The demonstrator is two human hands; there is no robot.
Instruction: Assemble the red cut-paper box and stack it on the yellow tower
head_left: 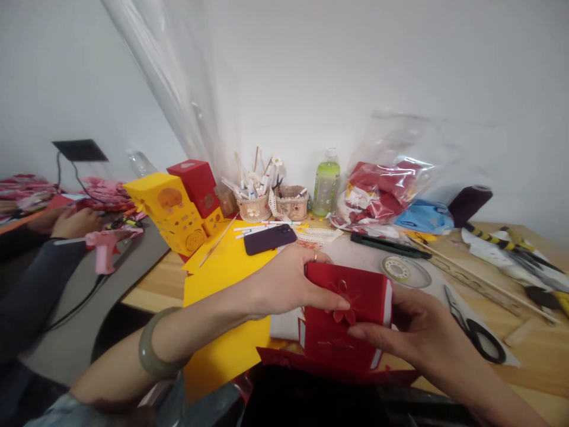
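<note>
At five o'clock from the centre of the view, close to the wearer, a red card box (pixel 326 339) is held above the wooden table (pixel 544 341), and from my distant seat I read the step as pressing and squaring it. A red flower (pixel 344 311) with clear, petal-like shapes lies on its front face, and a white strip (pixel 387 302) edges its right side.

At six o'clock, the left hand (pixel 284 284) pinches the box's upper left: its thumb lies flat across the front, tip on the flower, while the other fingers go behind, their tips hidden from me. At four o'clock, the right hand (pixel 415 332) grips the opposite edge, thumb on the front just below the flower, fingers bent behind the side; I cannot tell how they spread there.

To do this well, I would press evenly with both thumbs, keep the left thumb light so the petals are not crushed, and let the hidden fingers back the card so that it does not buckle. The white strip should stay flush with the red edge.

Toward seven o'clock a yellow sheet (pixel 222 320) covers the table; around four o'clock lie scissors (pixel 486 344), open blades angled up and away, near enough that I would keep the right forearm off them.
</note>
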